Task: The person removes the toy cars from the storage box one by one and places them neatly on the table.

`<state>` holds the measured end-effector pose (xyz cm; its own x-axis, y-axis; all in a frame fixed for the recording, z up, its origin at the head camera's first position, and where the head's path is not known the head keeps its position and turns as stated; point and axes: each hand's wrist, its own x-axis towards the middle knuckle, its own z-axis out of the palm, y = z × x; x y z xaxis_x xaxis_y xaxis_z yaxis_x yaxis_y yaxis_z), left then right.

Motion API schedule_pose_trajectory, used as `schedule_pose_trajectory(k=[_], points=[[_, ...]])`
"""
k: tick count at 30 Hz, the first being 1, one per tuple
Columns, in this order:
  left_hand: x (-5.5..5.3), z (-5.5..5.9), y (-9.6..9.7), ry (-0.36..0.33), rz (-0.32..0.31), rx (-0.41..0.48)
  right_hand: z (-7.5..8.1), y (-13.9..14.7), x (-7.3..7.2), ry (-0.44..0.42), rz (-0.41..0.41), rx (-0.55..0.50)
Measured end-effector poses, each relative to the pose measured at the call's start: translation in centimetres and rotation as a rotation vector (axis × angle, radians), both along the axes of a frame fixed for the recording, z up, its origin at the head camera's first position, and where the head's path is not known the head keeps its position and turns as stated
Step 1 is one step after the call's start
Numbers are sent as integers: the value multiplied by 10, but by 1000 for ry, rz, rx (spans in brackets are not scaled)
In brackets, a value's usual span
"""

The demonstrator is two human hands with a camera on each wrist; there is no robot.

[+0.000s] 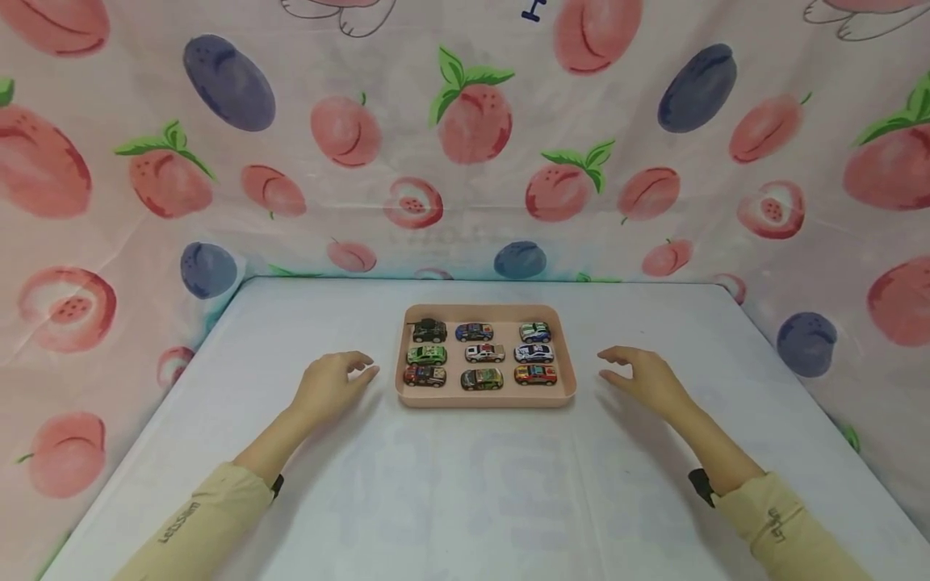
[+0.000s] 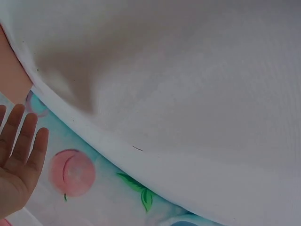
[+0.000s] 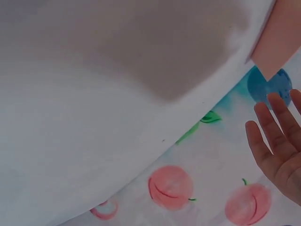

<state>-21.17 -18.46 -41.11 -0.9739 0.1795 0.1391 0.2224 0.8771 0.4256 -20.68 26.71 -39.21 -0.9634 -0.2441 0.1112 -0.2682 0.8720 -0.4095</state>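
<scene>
A peach-coloured tray [image 1: 450, 400] lies on the table with several small toy cars in it, set in three columns. At its left column stand a dark toy tank [image 1: 429, 330], a green car [image 1: 426, 355] and a dark red car [image 1: 425, 376]. The right column has a red and yellow car [image 1: 535, 374] at the front. My left hand [image 1: 330, 387] hovers left of the tray, fingers loosely bent, touching nothing. On the other side my right hand [image 1: 647, 379] is held the same way, apart from the tray. Both wrist views show relaxed fingers and a tray edge [image 3: 277, 42].
The white table [image 1: 465, 484] reaches to a fruit-printed cloth [image 1: 465, 218] hanging behind it and at both sides. Dark bands sit at both wrists, by the beige sleeves [image 1: 211, 516].
</scene>
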Motion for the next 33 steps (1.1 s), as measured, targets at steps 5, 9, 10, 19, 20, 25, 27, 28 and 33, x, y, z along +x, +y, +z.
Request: schedule_pose_trajectory(k=[5, 9, 10, 19, 20, 25, 27, 28, 33], points=[[-3, 1, 5, 32, 18, 38, 6, -10, -2, 12, 7, -17], [-5, 1, 10, 52, 37, 85, 11, -19, -6, 23, 16, -27], [-6, 2, 11, 53, 45, 99, 12, -22, -6, 30, 23, -30], [-13, 4, 18, 2, 119, 226, 25, -44, -12, 18, 59, -69], [-13, 4, 18, -2, 128, 232, 27, -47, -13, 21, 66, -77], [-17, 5, 22, -27, 148, 273, 34, -60, -20, 23, 116, -135], [-19, 5, 23, -46, 158, 293, 37, -66, -22, 9, 124, -148], [-19, 5, 24, -68, 165, 311, 38, -70, -24, -3, 123, -152], [-26, 3, 25, -214, 189, 488, 46, -85, -32, -44, 132, -151]])
